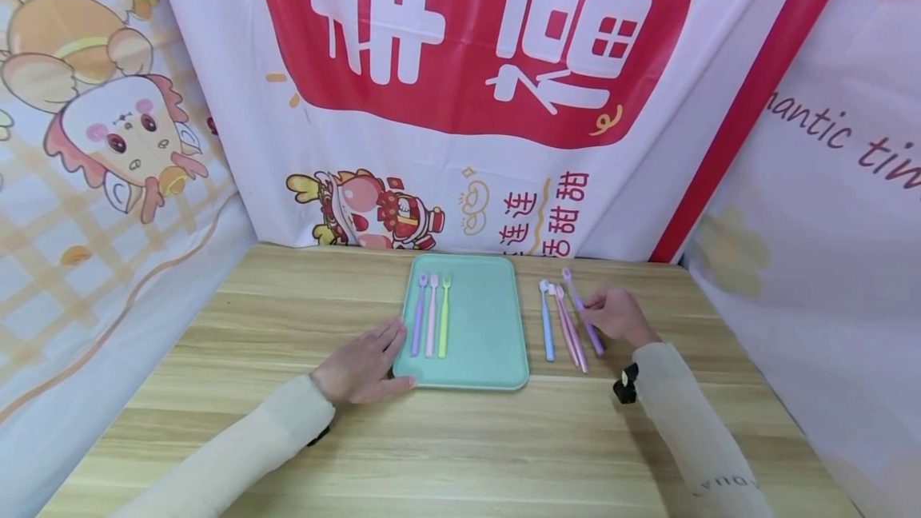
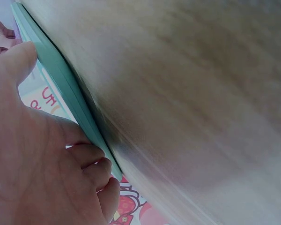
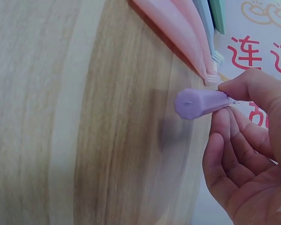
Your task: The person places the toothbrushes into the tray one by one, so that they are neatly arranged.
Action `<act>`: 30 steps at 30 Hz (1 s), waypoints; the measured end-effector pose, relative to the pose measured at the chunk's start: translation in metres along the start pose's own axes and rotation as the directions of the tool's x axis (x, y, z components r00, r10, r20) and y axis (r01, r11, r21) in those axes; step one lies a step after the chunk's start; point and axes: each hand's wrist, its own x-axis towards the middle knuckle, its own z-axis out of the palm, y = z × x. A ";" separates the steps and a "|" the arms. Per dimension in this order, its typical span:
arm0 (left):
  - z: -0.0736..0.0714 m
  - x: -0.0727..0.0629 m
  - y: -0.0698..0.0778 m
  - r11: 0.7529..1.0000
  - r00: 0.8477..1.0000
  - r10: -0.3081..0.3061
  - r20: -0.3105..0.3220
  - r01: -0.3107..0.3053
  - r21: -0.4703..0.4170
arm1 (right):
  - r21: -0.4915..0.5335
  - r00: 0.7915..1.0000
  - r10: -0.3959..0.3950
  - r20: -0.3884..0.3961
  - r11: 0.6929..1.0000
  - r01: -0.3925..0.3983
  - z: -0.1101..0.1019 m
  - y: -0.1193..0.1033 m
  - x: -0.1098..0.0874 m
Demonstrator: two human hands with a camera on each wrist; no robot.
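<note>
My right hand [image 1: 615, 316] pinches a purple toothbrush [image 1: 593, 340] between thumb and fingertips; in the right wrist view its handle end [image 3: 192, 104] points toward the camera. Just left of it lie a blue toothbrush [image 1: 548, 330] and two pink toothbrushes [image 1: 568, 326] on the table. My left hand [image 1: 363, 366] rests at the left edge of a mint-green tray [image 1: 484, 318], thumb at the front left corner. Side by side on the tray's left part lie a purple toothbrush [image 1: 418, 322], a pink toothbrush [image 1: 432, 322] and a yellow-green toothbrush [image 1: 444, 322].
The wooden table [image 1: 288, 302] ends at the back against a red and white printed cloth [image 1: 475, 114]. Patterned cloths also hang on the left and right. A black strap device [image 1: 626, 384] sits at the right wrist.
</note>
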 end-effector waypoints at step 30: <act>0.003 0.005 -0.004 1.000 1.000 -0.005 0.006 0.005 0.019 | 0.041 0.990 -0.127 -0.063 0.991 0.130 0.002 -0.023 -0.012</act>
